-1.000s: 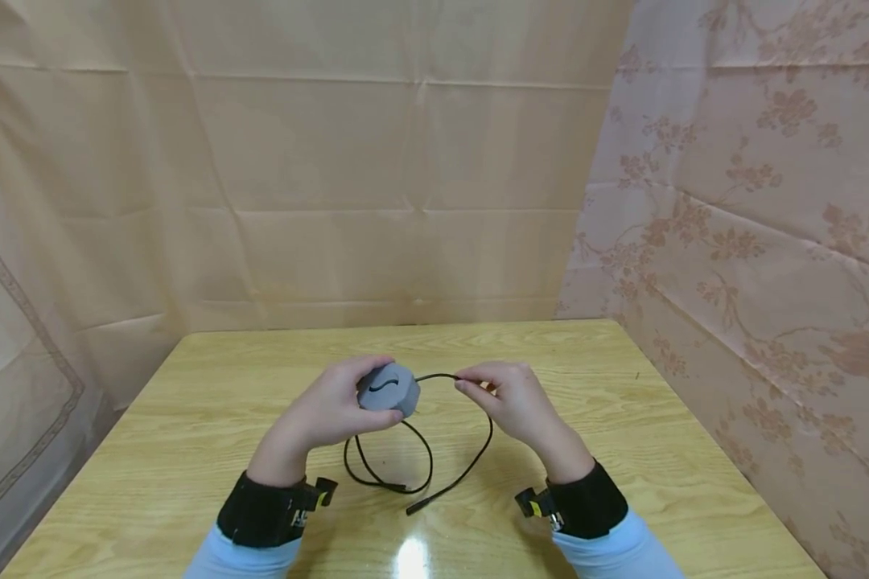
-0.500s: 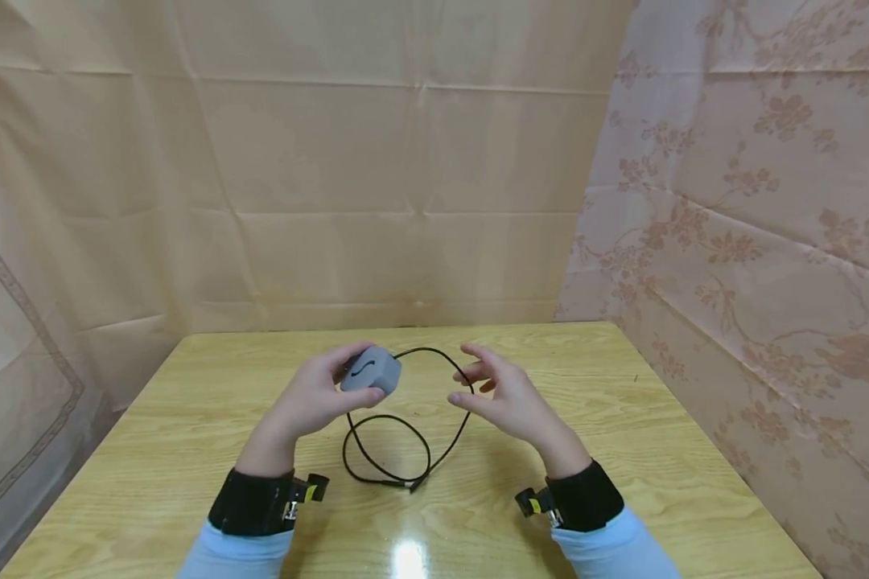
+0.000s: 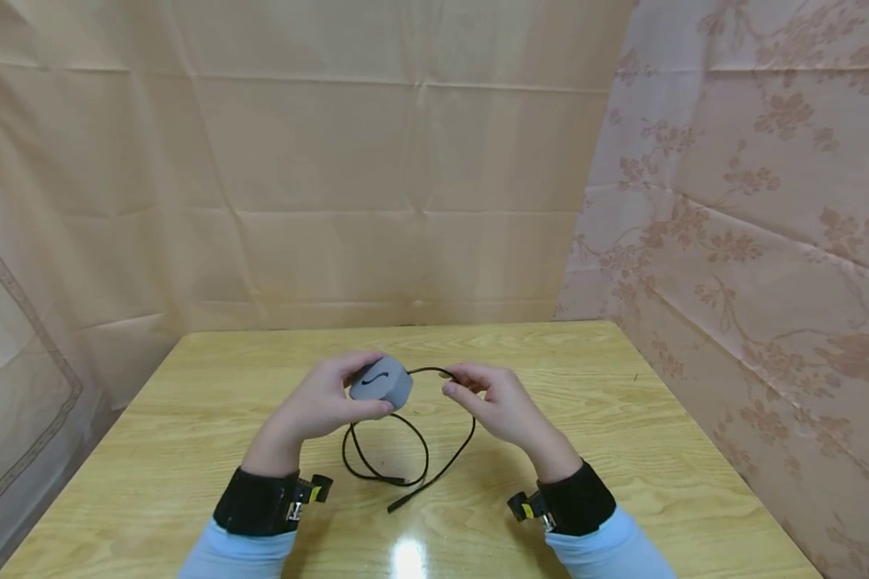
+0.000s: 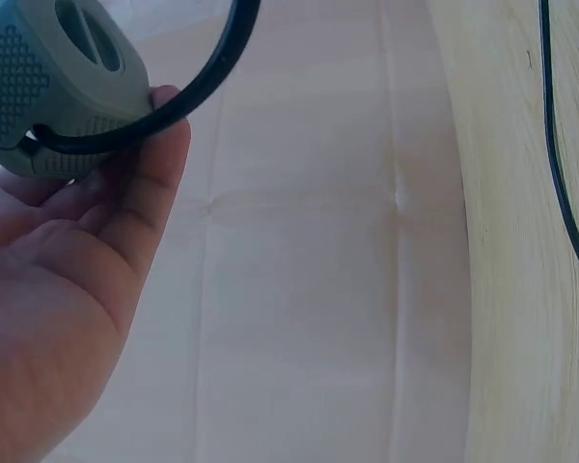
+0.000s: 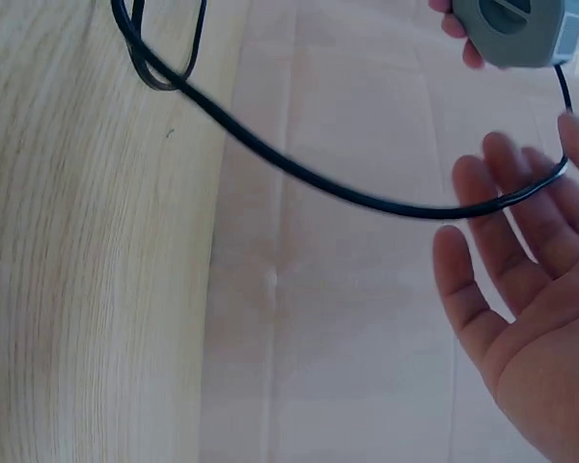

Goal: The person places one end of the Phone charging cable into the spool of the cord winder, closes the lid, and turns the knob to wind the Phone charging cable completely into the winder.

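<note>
In the head view my left hand [image 3: 319, 406] grips a grey six-sided cable winder [image 3: 385, 384] above the table, thumb on the near side. A dark curved slot shows on its upper face. In the left wrist view, a black cable [image 4: 207, 79] leaves a notch in its textured side. My right hand [image 3: 503, 406] is to the right of the winder. Across its loosely bent fingers lies the cable [image 5: 318, 181], with the thumb apart from them in the right wrist view. One cable end, a black plug [image 3: 397, 507], hangs or lies nearest the person; I cannot tell which.
A wooden table [image 3: 586, 386] spans the space below both hands. Beyond its far edge hangs a beige cloth [image 3: 333, 161], and a floral cloth [image 3: 789, 241] covers the right side. Black wrist straps [image 3: 257, 503] with small cameras sit on both wrists.
The right fingers pinch the cable at first, spread off it half a second ago, and are now drawn nearer together about it. The winder moves left, then back right a little.
</note>
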`<state>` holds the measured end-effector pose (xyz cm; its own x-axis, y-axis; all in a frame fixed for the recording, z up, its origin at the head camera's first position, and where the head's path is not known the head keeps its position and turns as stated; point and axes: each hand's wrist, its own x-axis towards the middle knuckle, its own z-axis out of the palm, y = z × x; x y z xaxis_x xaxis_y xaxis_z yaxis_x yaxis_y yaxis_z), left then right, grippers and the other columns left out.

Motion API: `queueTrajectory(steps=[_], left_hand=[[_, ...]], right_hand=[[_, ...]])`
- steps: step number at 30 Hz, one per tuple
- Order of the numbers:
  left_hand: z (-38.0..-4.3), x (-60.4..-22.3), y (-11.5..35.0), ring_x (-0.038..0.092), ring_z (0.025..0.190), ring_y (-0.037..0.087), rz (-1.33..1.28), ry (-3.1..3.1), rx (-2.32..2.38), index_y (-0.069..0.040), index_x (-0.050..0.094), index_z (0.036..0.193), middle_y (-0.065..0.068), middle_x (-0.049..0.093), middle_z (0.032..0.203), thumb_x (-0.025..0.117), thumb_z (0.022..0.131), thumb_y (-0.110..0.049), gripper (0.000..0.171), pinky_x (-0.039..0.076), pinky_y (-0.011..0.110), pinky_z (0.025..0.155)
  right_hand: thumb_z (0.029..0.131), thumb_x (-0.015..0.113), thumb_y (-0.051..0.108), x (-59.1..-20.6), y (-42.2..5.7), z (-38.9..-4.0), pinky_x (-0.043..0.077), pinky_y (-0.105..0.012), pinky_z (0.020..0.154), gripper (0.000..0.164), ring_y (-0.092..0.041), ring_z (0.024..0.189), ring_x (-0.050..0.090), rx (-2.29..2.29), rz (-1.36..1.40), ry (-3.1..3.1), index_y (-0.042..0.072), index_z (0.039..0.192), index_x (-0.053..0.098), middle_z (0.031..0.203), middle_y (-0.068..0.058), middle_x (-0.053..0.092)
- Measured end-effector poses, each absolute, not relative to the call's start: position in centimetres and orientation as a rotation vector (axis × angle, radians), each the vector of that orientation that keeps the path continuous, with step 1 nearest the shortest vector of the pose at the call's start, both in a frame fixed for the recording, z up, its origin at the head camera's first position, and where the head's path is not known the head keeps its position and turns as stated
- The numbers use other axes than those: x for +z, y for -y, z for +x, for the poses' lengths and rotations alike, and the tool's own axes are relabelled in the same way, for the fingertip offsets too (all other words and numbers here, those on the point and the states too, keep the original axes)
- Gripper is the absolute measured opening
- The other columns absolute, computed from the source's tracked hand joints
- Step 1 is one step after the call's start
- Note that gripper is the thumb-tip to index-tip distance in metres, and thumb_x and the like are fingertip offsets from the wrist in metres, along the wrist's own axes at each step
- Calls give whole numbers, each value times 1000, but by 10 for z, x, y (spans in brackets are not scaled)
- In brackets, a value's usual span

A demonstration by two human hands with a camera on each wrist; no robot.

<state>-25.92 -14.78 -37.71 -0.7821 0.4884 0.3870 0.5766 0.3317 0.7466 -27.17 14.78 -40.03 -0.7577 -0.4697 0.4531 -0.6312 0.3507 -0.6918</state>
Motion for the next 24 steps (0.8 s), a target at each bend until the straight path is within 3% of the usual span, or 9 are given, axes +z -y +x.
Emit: queueTrajectory(steps=[5, 16, 24], left_hand=[[-257, -376, 143, 62, 104, 25, -1055, 2500, -1471, -4, 57, 141, 8, 65, 124, 83, 86, -21, 64, 54, 39, 86], [-257, -376, 147, 62, 105, 25, -1037, 2526, -1465, -4, 59, 140, 8, 66, 123, 83, 85, -24, 64, 54, 39, 85], [-257, -376, 154, 63, 102, 25, -1031, 2518, -1440, -4, 60, 139, 6, 67, 121, 83, 84, -23, 63, 54, 39, 84]], right_hand=[[104, 63, 21, -399, -148, -269, 52, -30, 61, 16, -12, 79, 66, 1290, 992, 2421, 16, 100, 77, 89, 1, 74], [104, 62, 25, -395, -154, -268, 54, -31, 70, 19, -9, 82, 66, 1186, 961, 2442, 17, 98, 79, 90, 10, 73], [103, 63, 23, -392, -156, -269, 52, -29, 63, 18, -12, 74, 64, 1160, 936, 2451, 14, 101, 79, 89, 9, 74]])
